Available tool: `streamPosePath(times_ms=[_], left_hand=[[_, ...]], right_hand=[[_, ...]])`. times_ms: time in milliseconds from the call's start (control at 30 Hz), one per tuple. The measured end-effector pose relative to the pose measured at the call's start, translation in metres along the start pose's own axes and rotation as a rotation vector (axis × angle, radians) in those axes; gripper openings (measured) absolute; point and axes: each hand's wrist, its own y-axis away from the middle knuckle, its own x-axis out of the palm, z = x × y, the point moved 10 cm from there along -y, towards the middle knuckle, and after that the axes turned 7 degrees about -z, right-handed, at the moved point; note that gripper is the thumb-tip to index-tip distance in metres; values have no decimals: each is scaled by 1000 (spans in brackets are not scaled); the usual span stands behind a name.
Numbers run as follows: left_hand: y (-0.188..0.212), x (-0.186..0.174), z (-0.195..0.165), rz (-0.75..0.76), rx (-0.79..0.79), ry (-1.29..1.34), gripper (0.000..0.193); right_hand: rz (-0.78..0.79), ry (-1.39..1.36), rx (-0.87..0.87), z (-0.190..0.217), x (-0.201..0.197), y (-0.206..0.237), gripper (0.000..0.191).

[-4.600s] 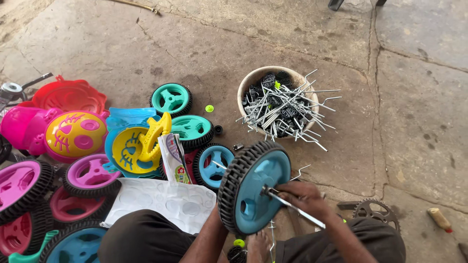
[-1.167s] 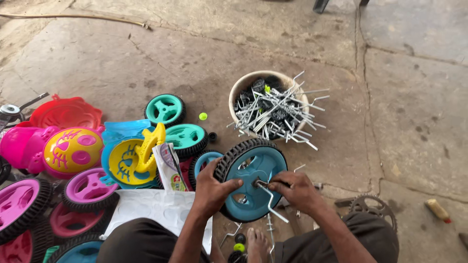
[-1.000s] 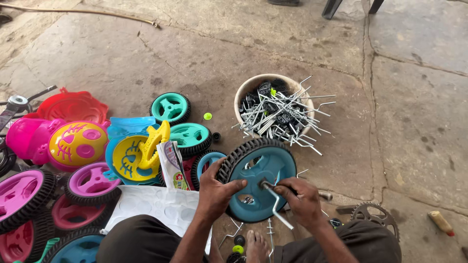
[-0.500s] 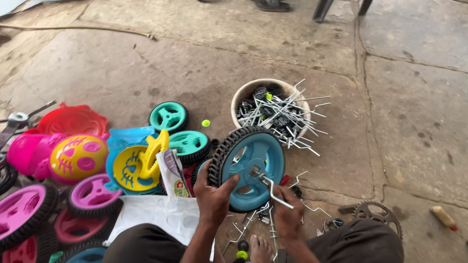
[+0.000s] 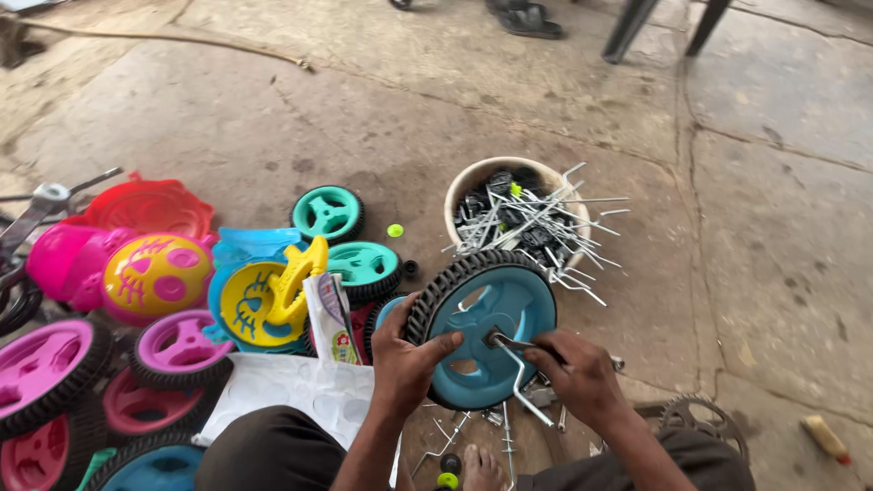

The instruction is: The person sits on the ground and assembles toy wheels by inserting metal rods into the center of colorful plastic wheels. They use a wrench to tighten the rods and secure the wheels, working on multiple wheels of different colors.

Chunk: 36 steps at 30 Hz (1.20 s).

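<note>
One small packet [image 5: 329, 318] stands upright on the floor at about 8 o'clock from the centre: a slim, crinkled pouch, white with red, green and yellow print. At its 6 o'clock lies a flat white plastic bag [image 5: 300, 391], faintly patterned with pale rings.

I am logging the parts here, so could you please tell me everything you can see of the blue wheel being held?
The blue wheel looks like plastic: a light blue spoked disc inside a black, knobbly tyre. It is held tilted on edge above the concrete floor, its face towards the camera. The left hand grips its left rim, thumb on the blue face. The right hand holds a bent metal rod at the hub. A tub of metal rods stands just behind it.
</note>
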Motion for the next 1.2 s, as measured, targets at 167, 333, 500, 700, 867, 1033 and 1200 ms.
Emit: streamPosePath(times_ms=[167, 333, 500, 700, 867, 1033, 1200], left_hand=[[5, -3, 7, -48, -15, 4, 60], [8, 3, 0, -136, 98, -2, 55], [6, 2, -2, -117, 60, 0, 54], [0, 0, -7, 19, 3, -90, 58], [6, 18, -9, 151, -38, -75, 59], [5, 15, -6, 108, 6, -28, 64], [6, 12, 6, 50, -7, 32, 64]], right_hand=[[-184, -334, 357, -36, 20, 38, 20], [-505, -631, 687, -69, 80, 84, 21], [-414, -701, 747, -79, 93, 90, 18], [-204, 3, -121, -2, -4, 9, 15], [-15, 125, -341, 27, -24, -22, 20], [-149, 33, -275, 24, -24, -3, 19], [-232, -289, 256, -48, 9, 32, 13]])
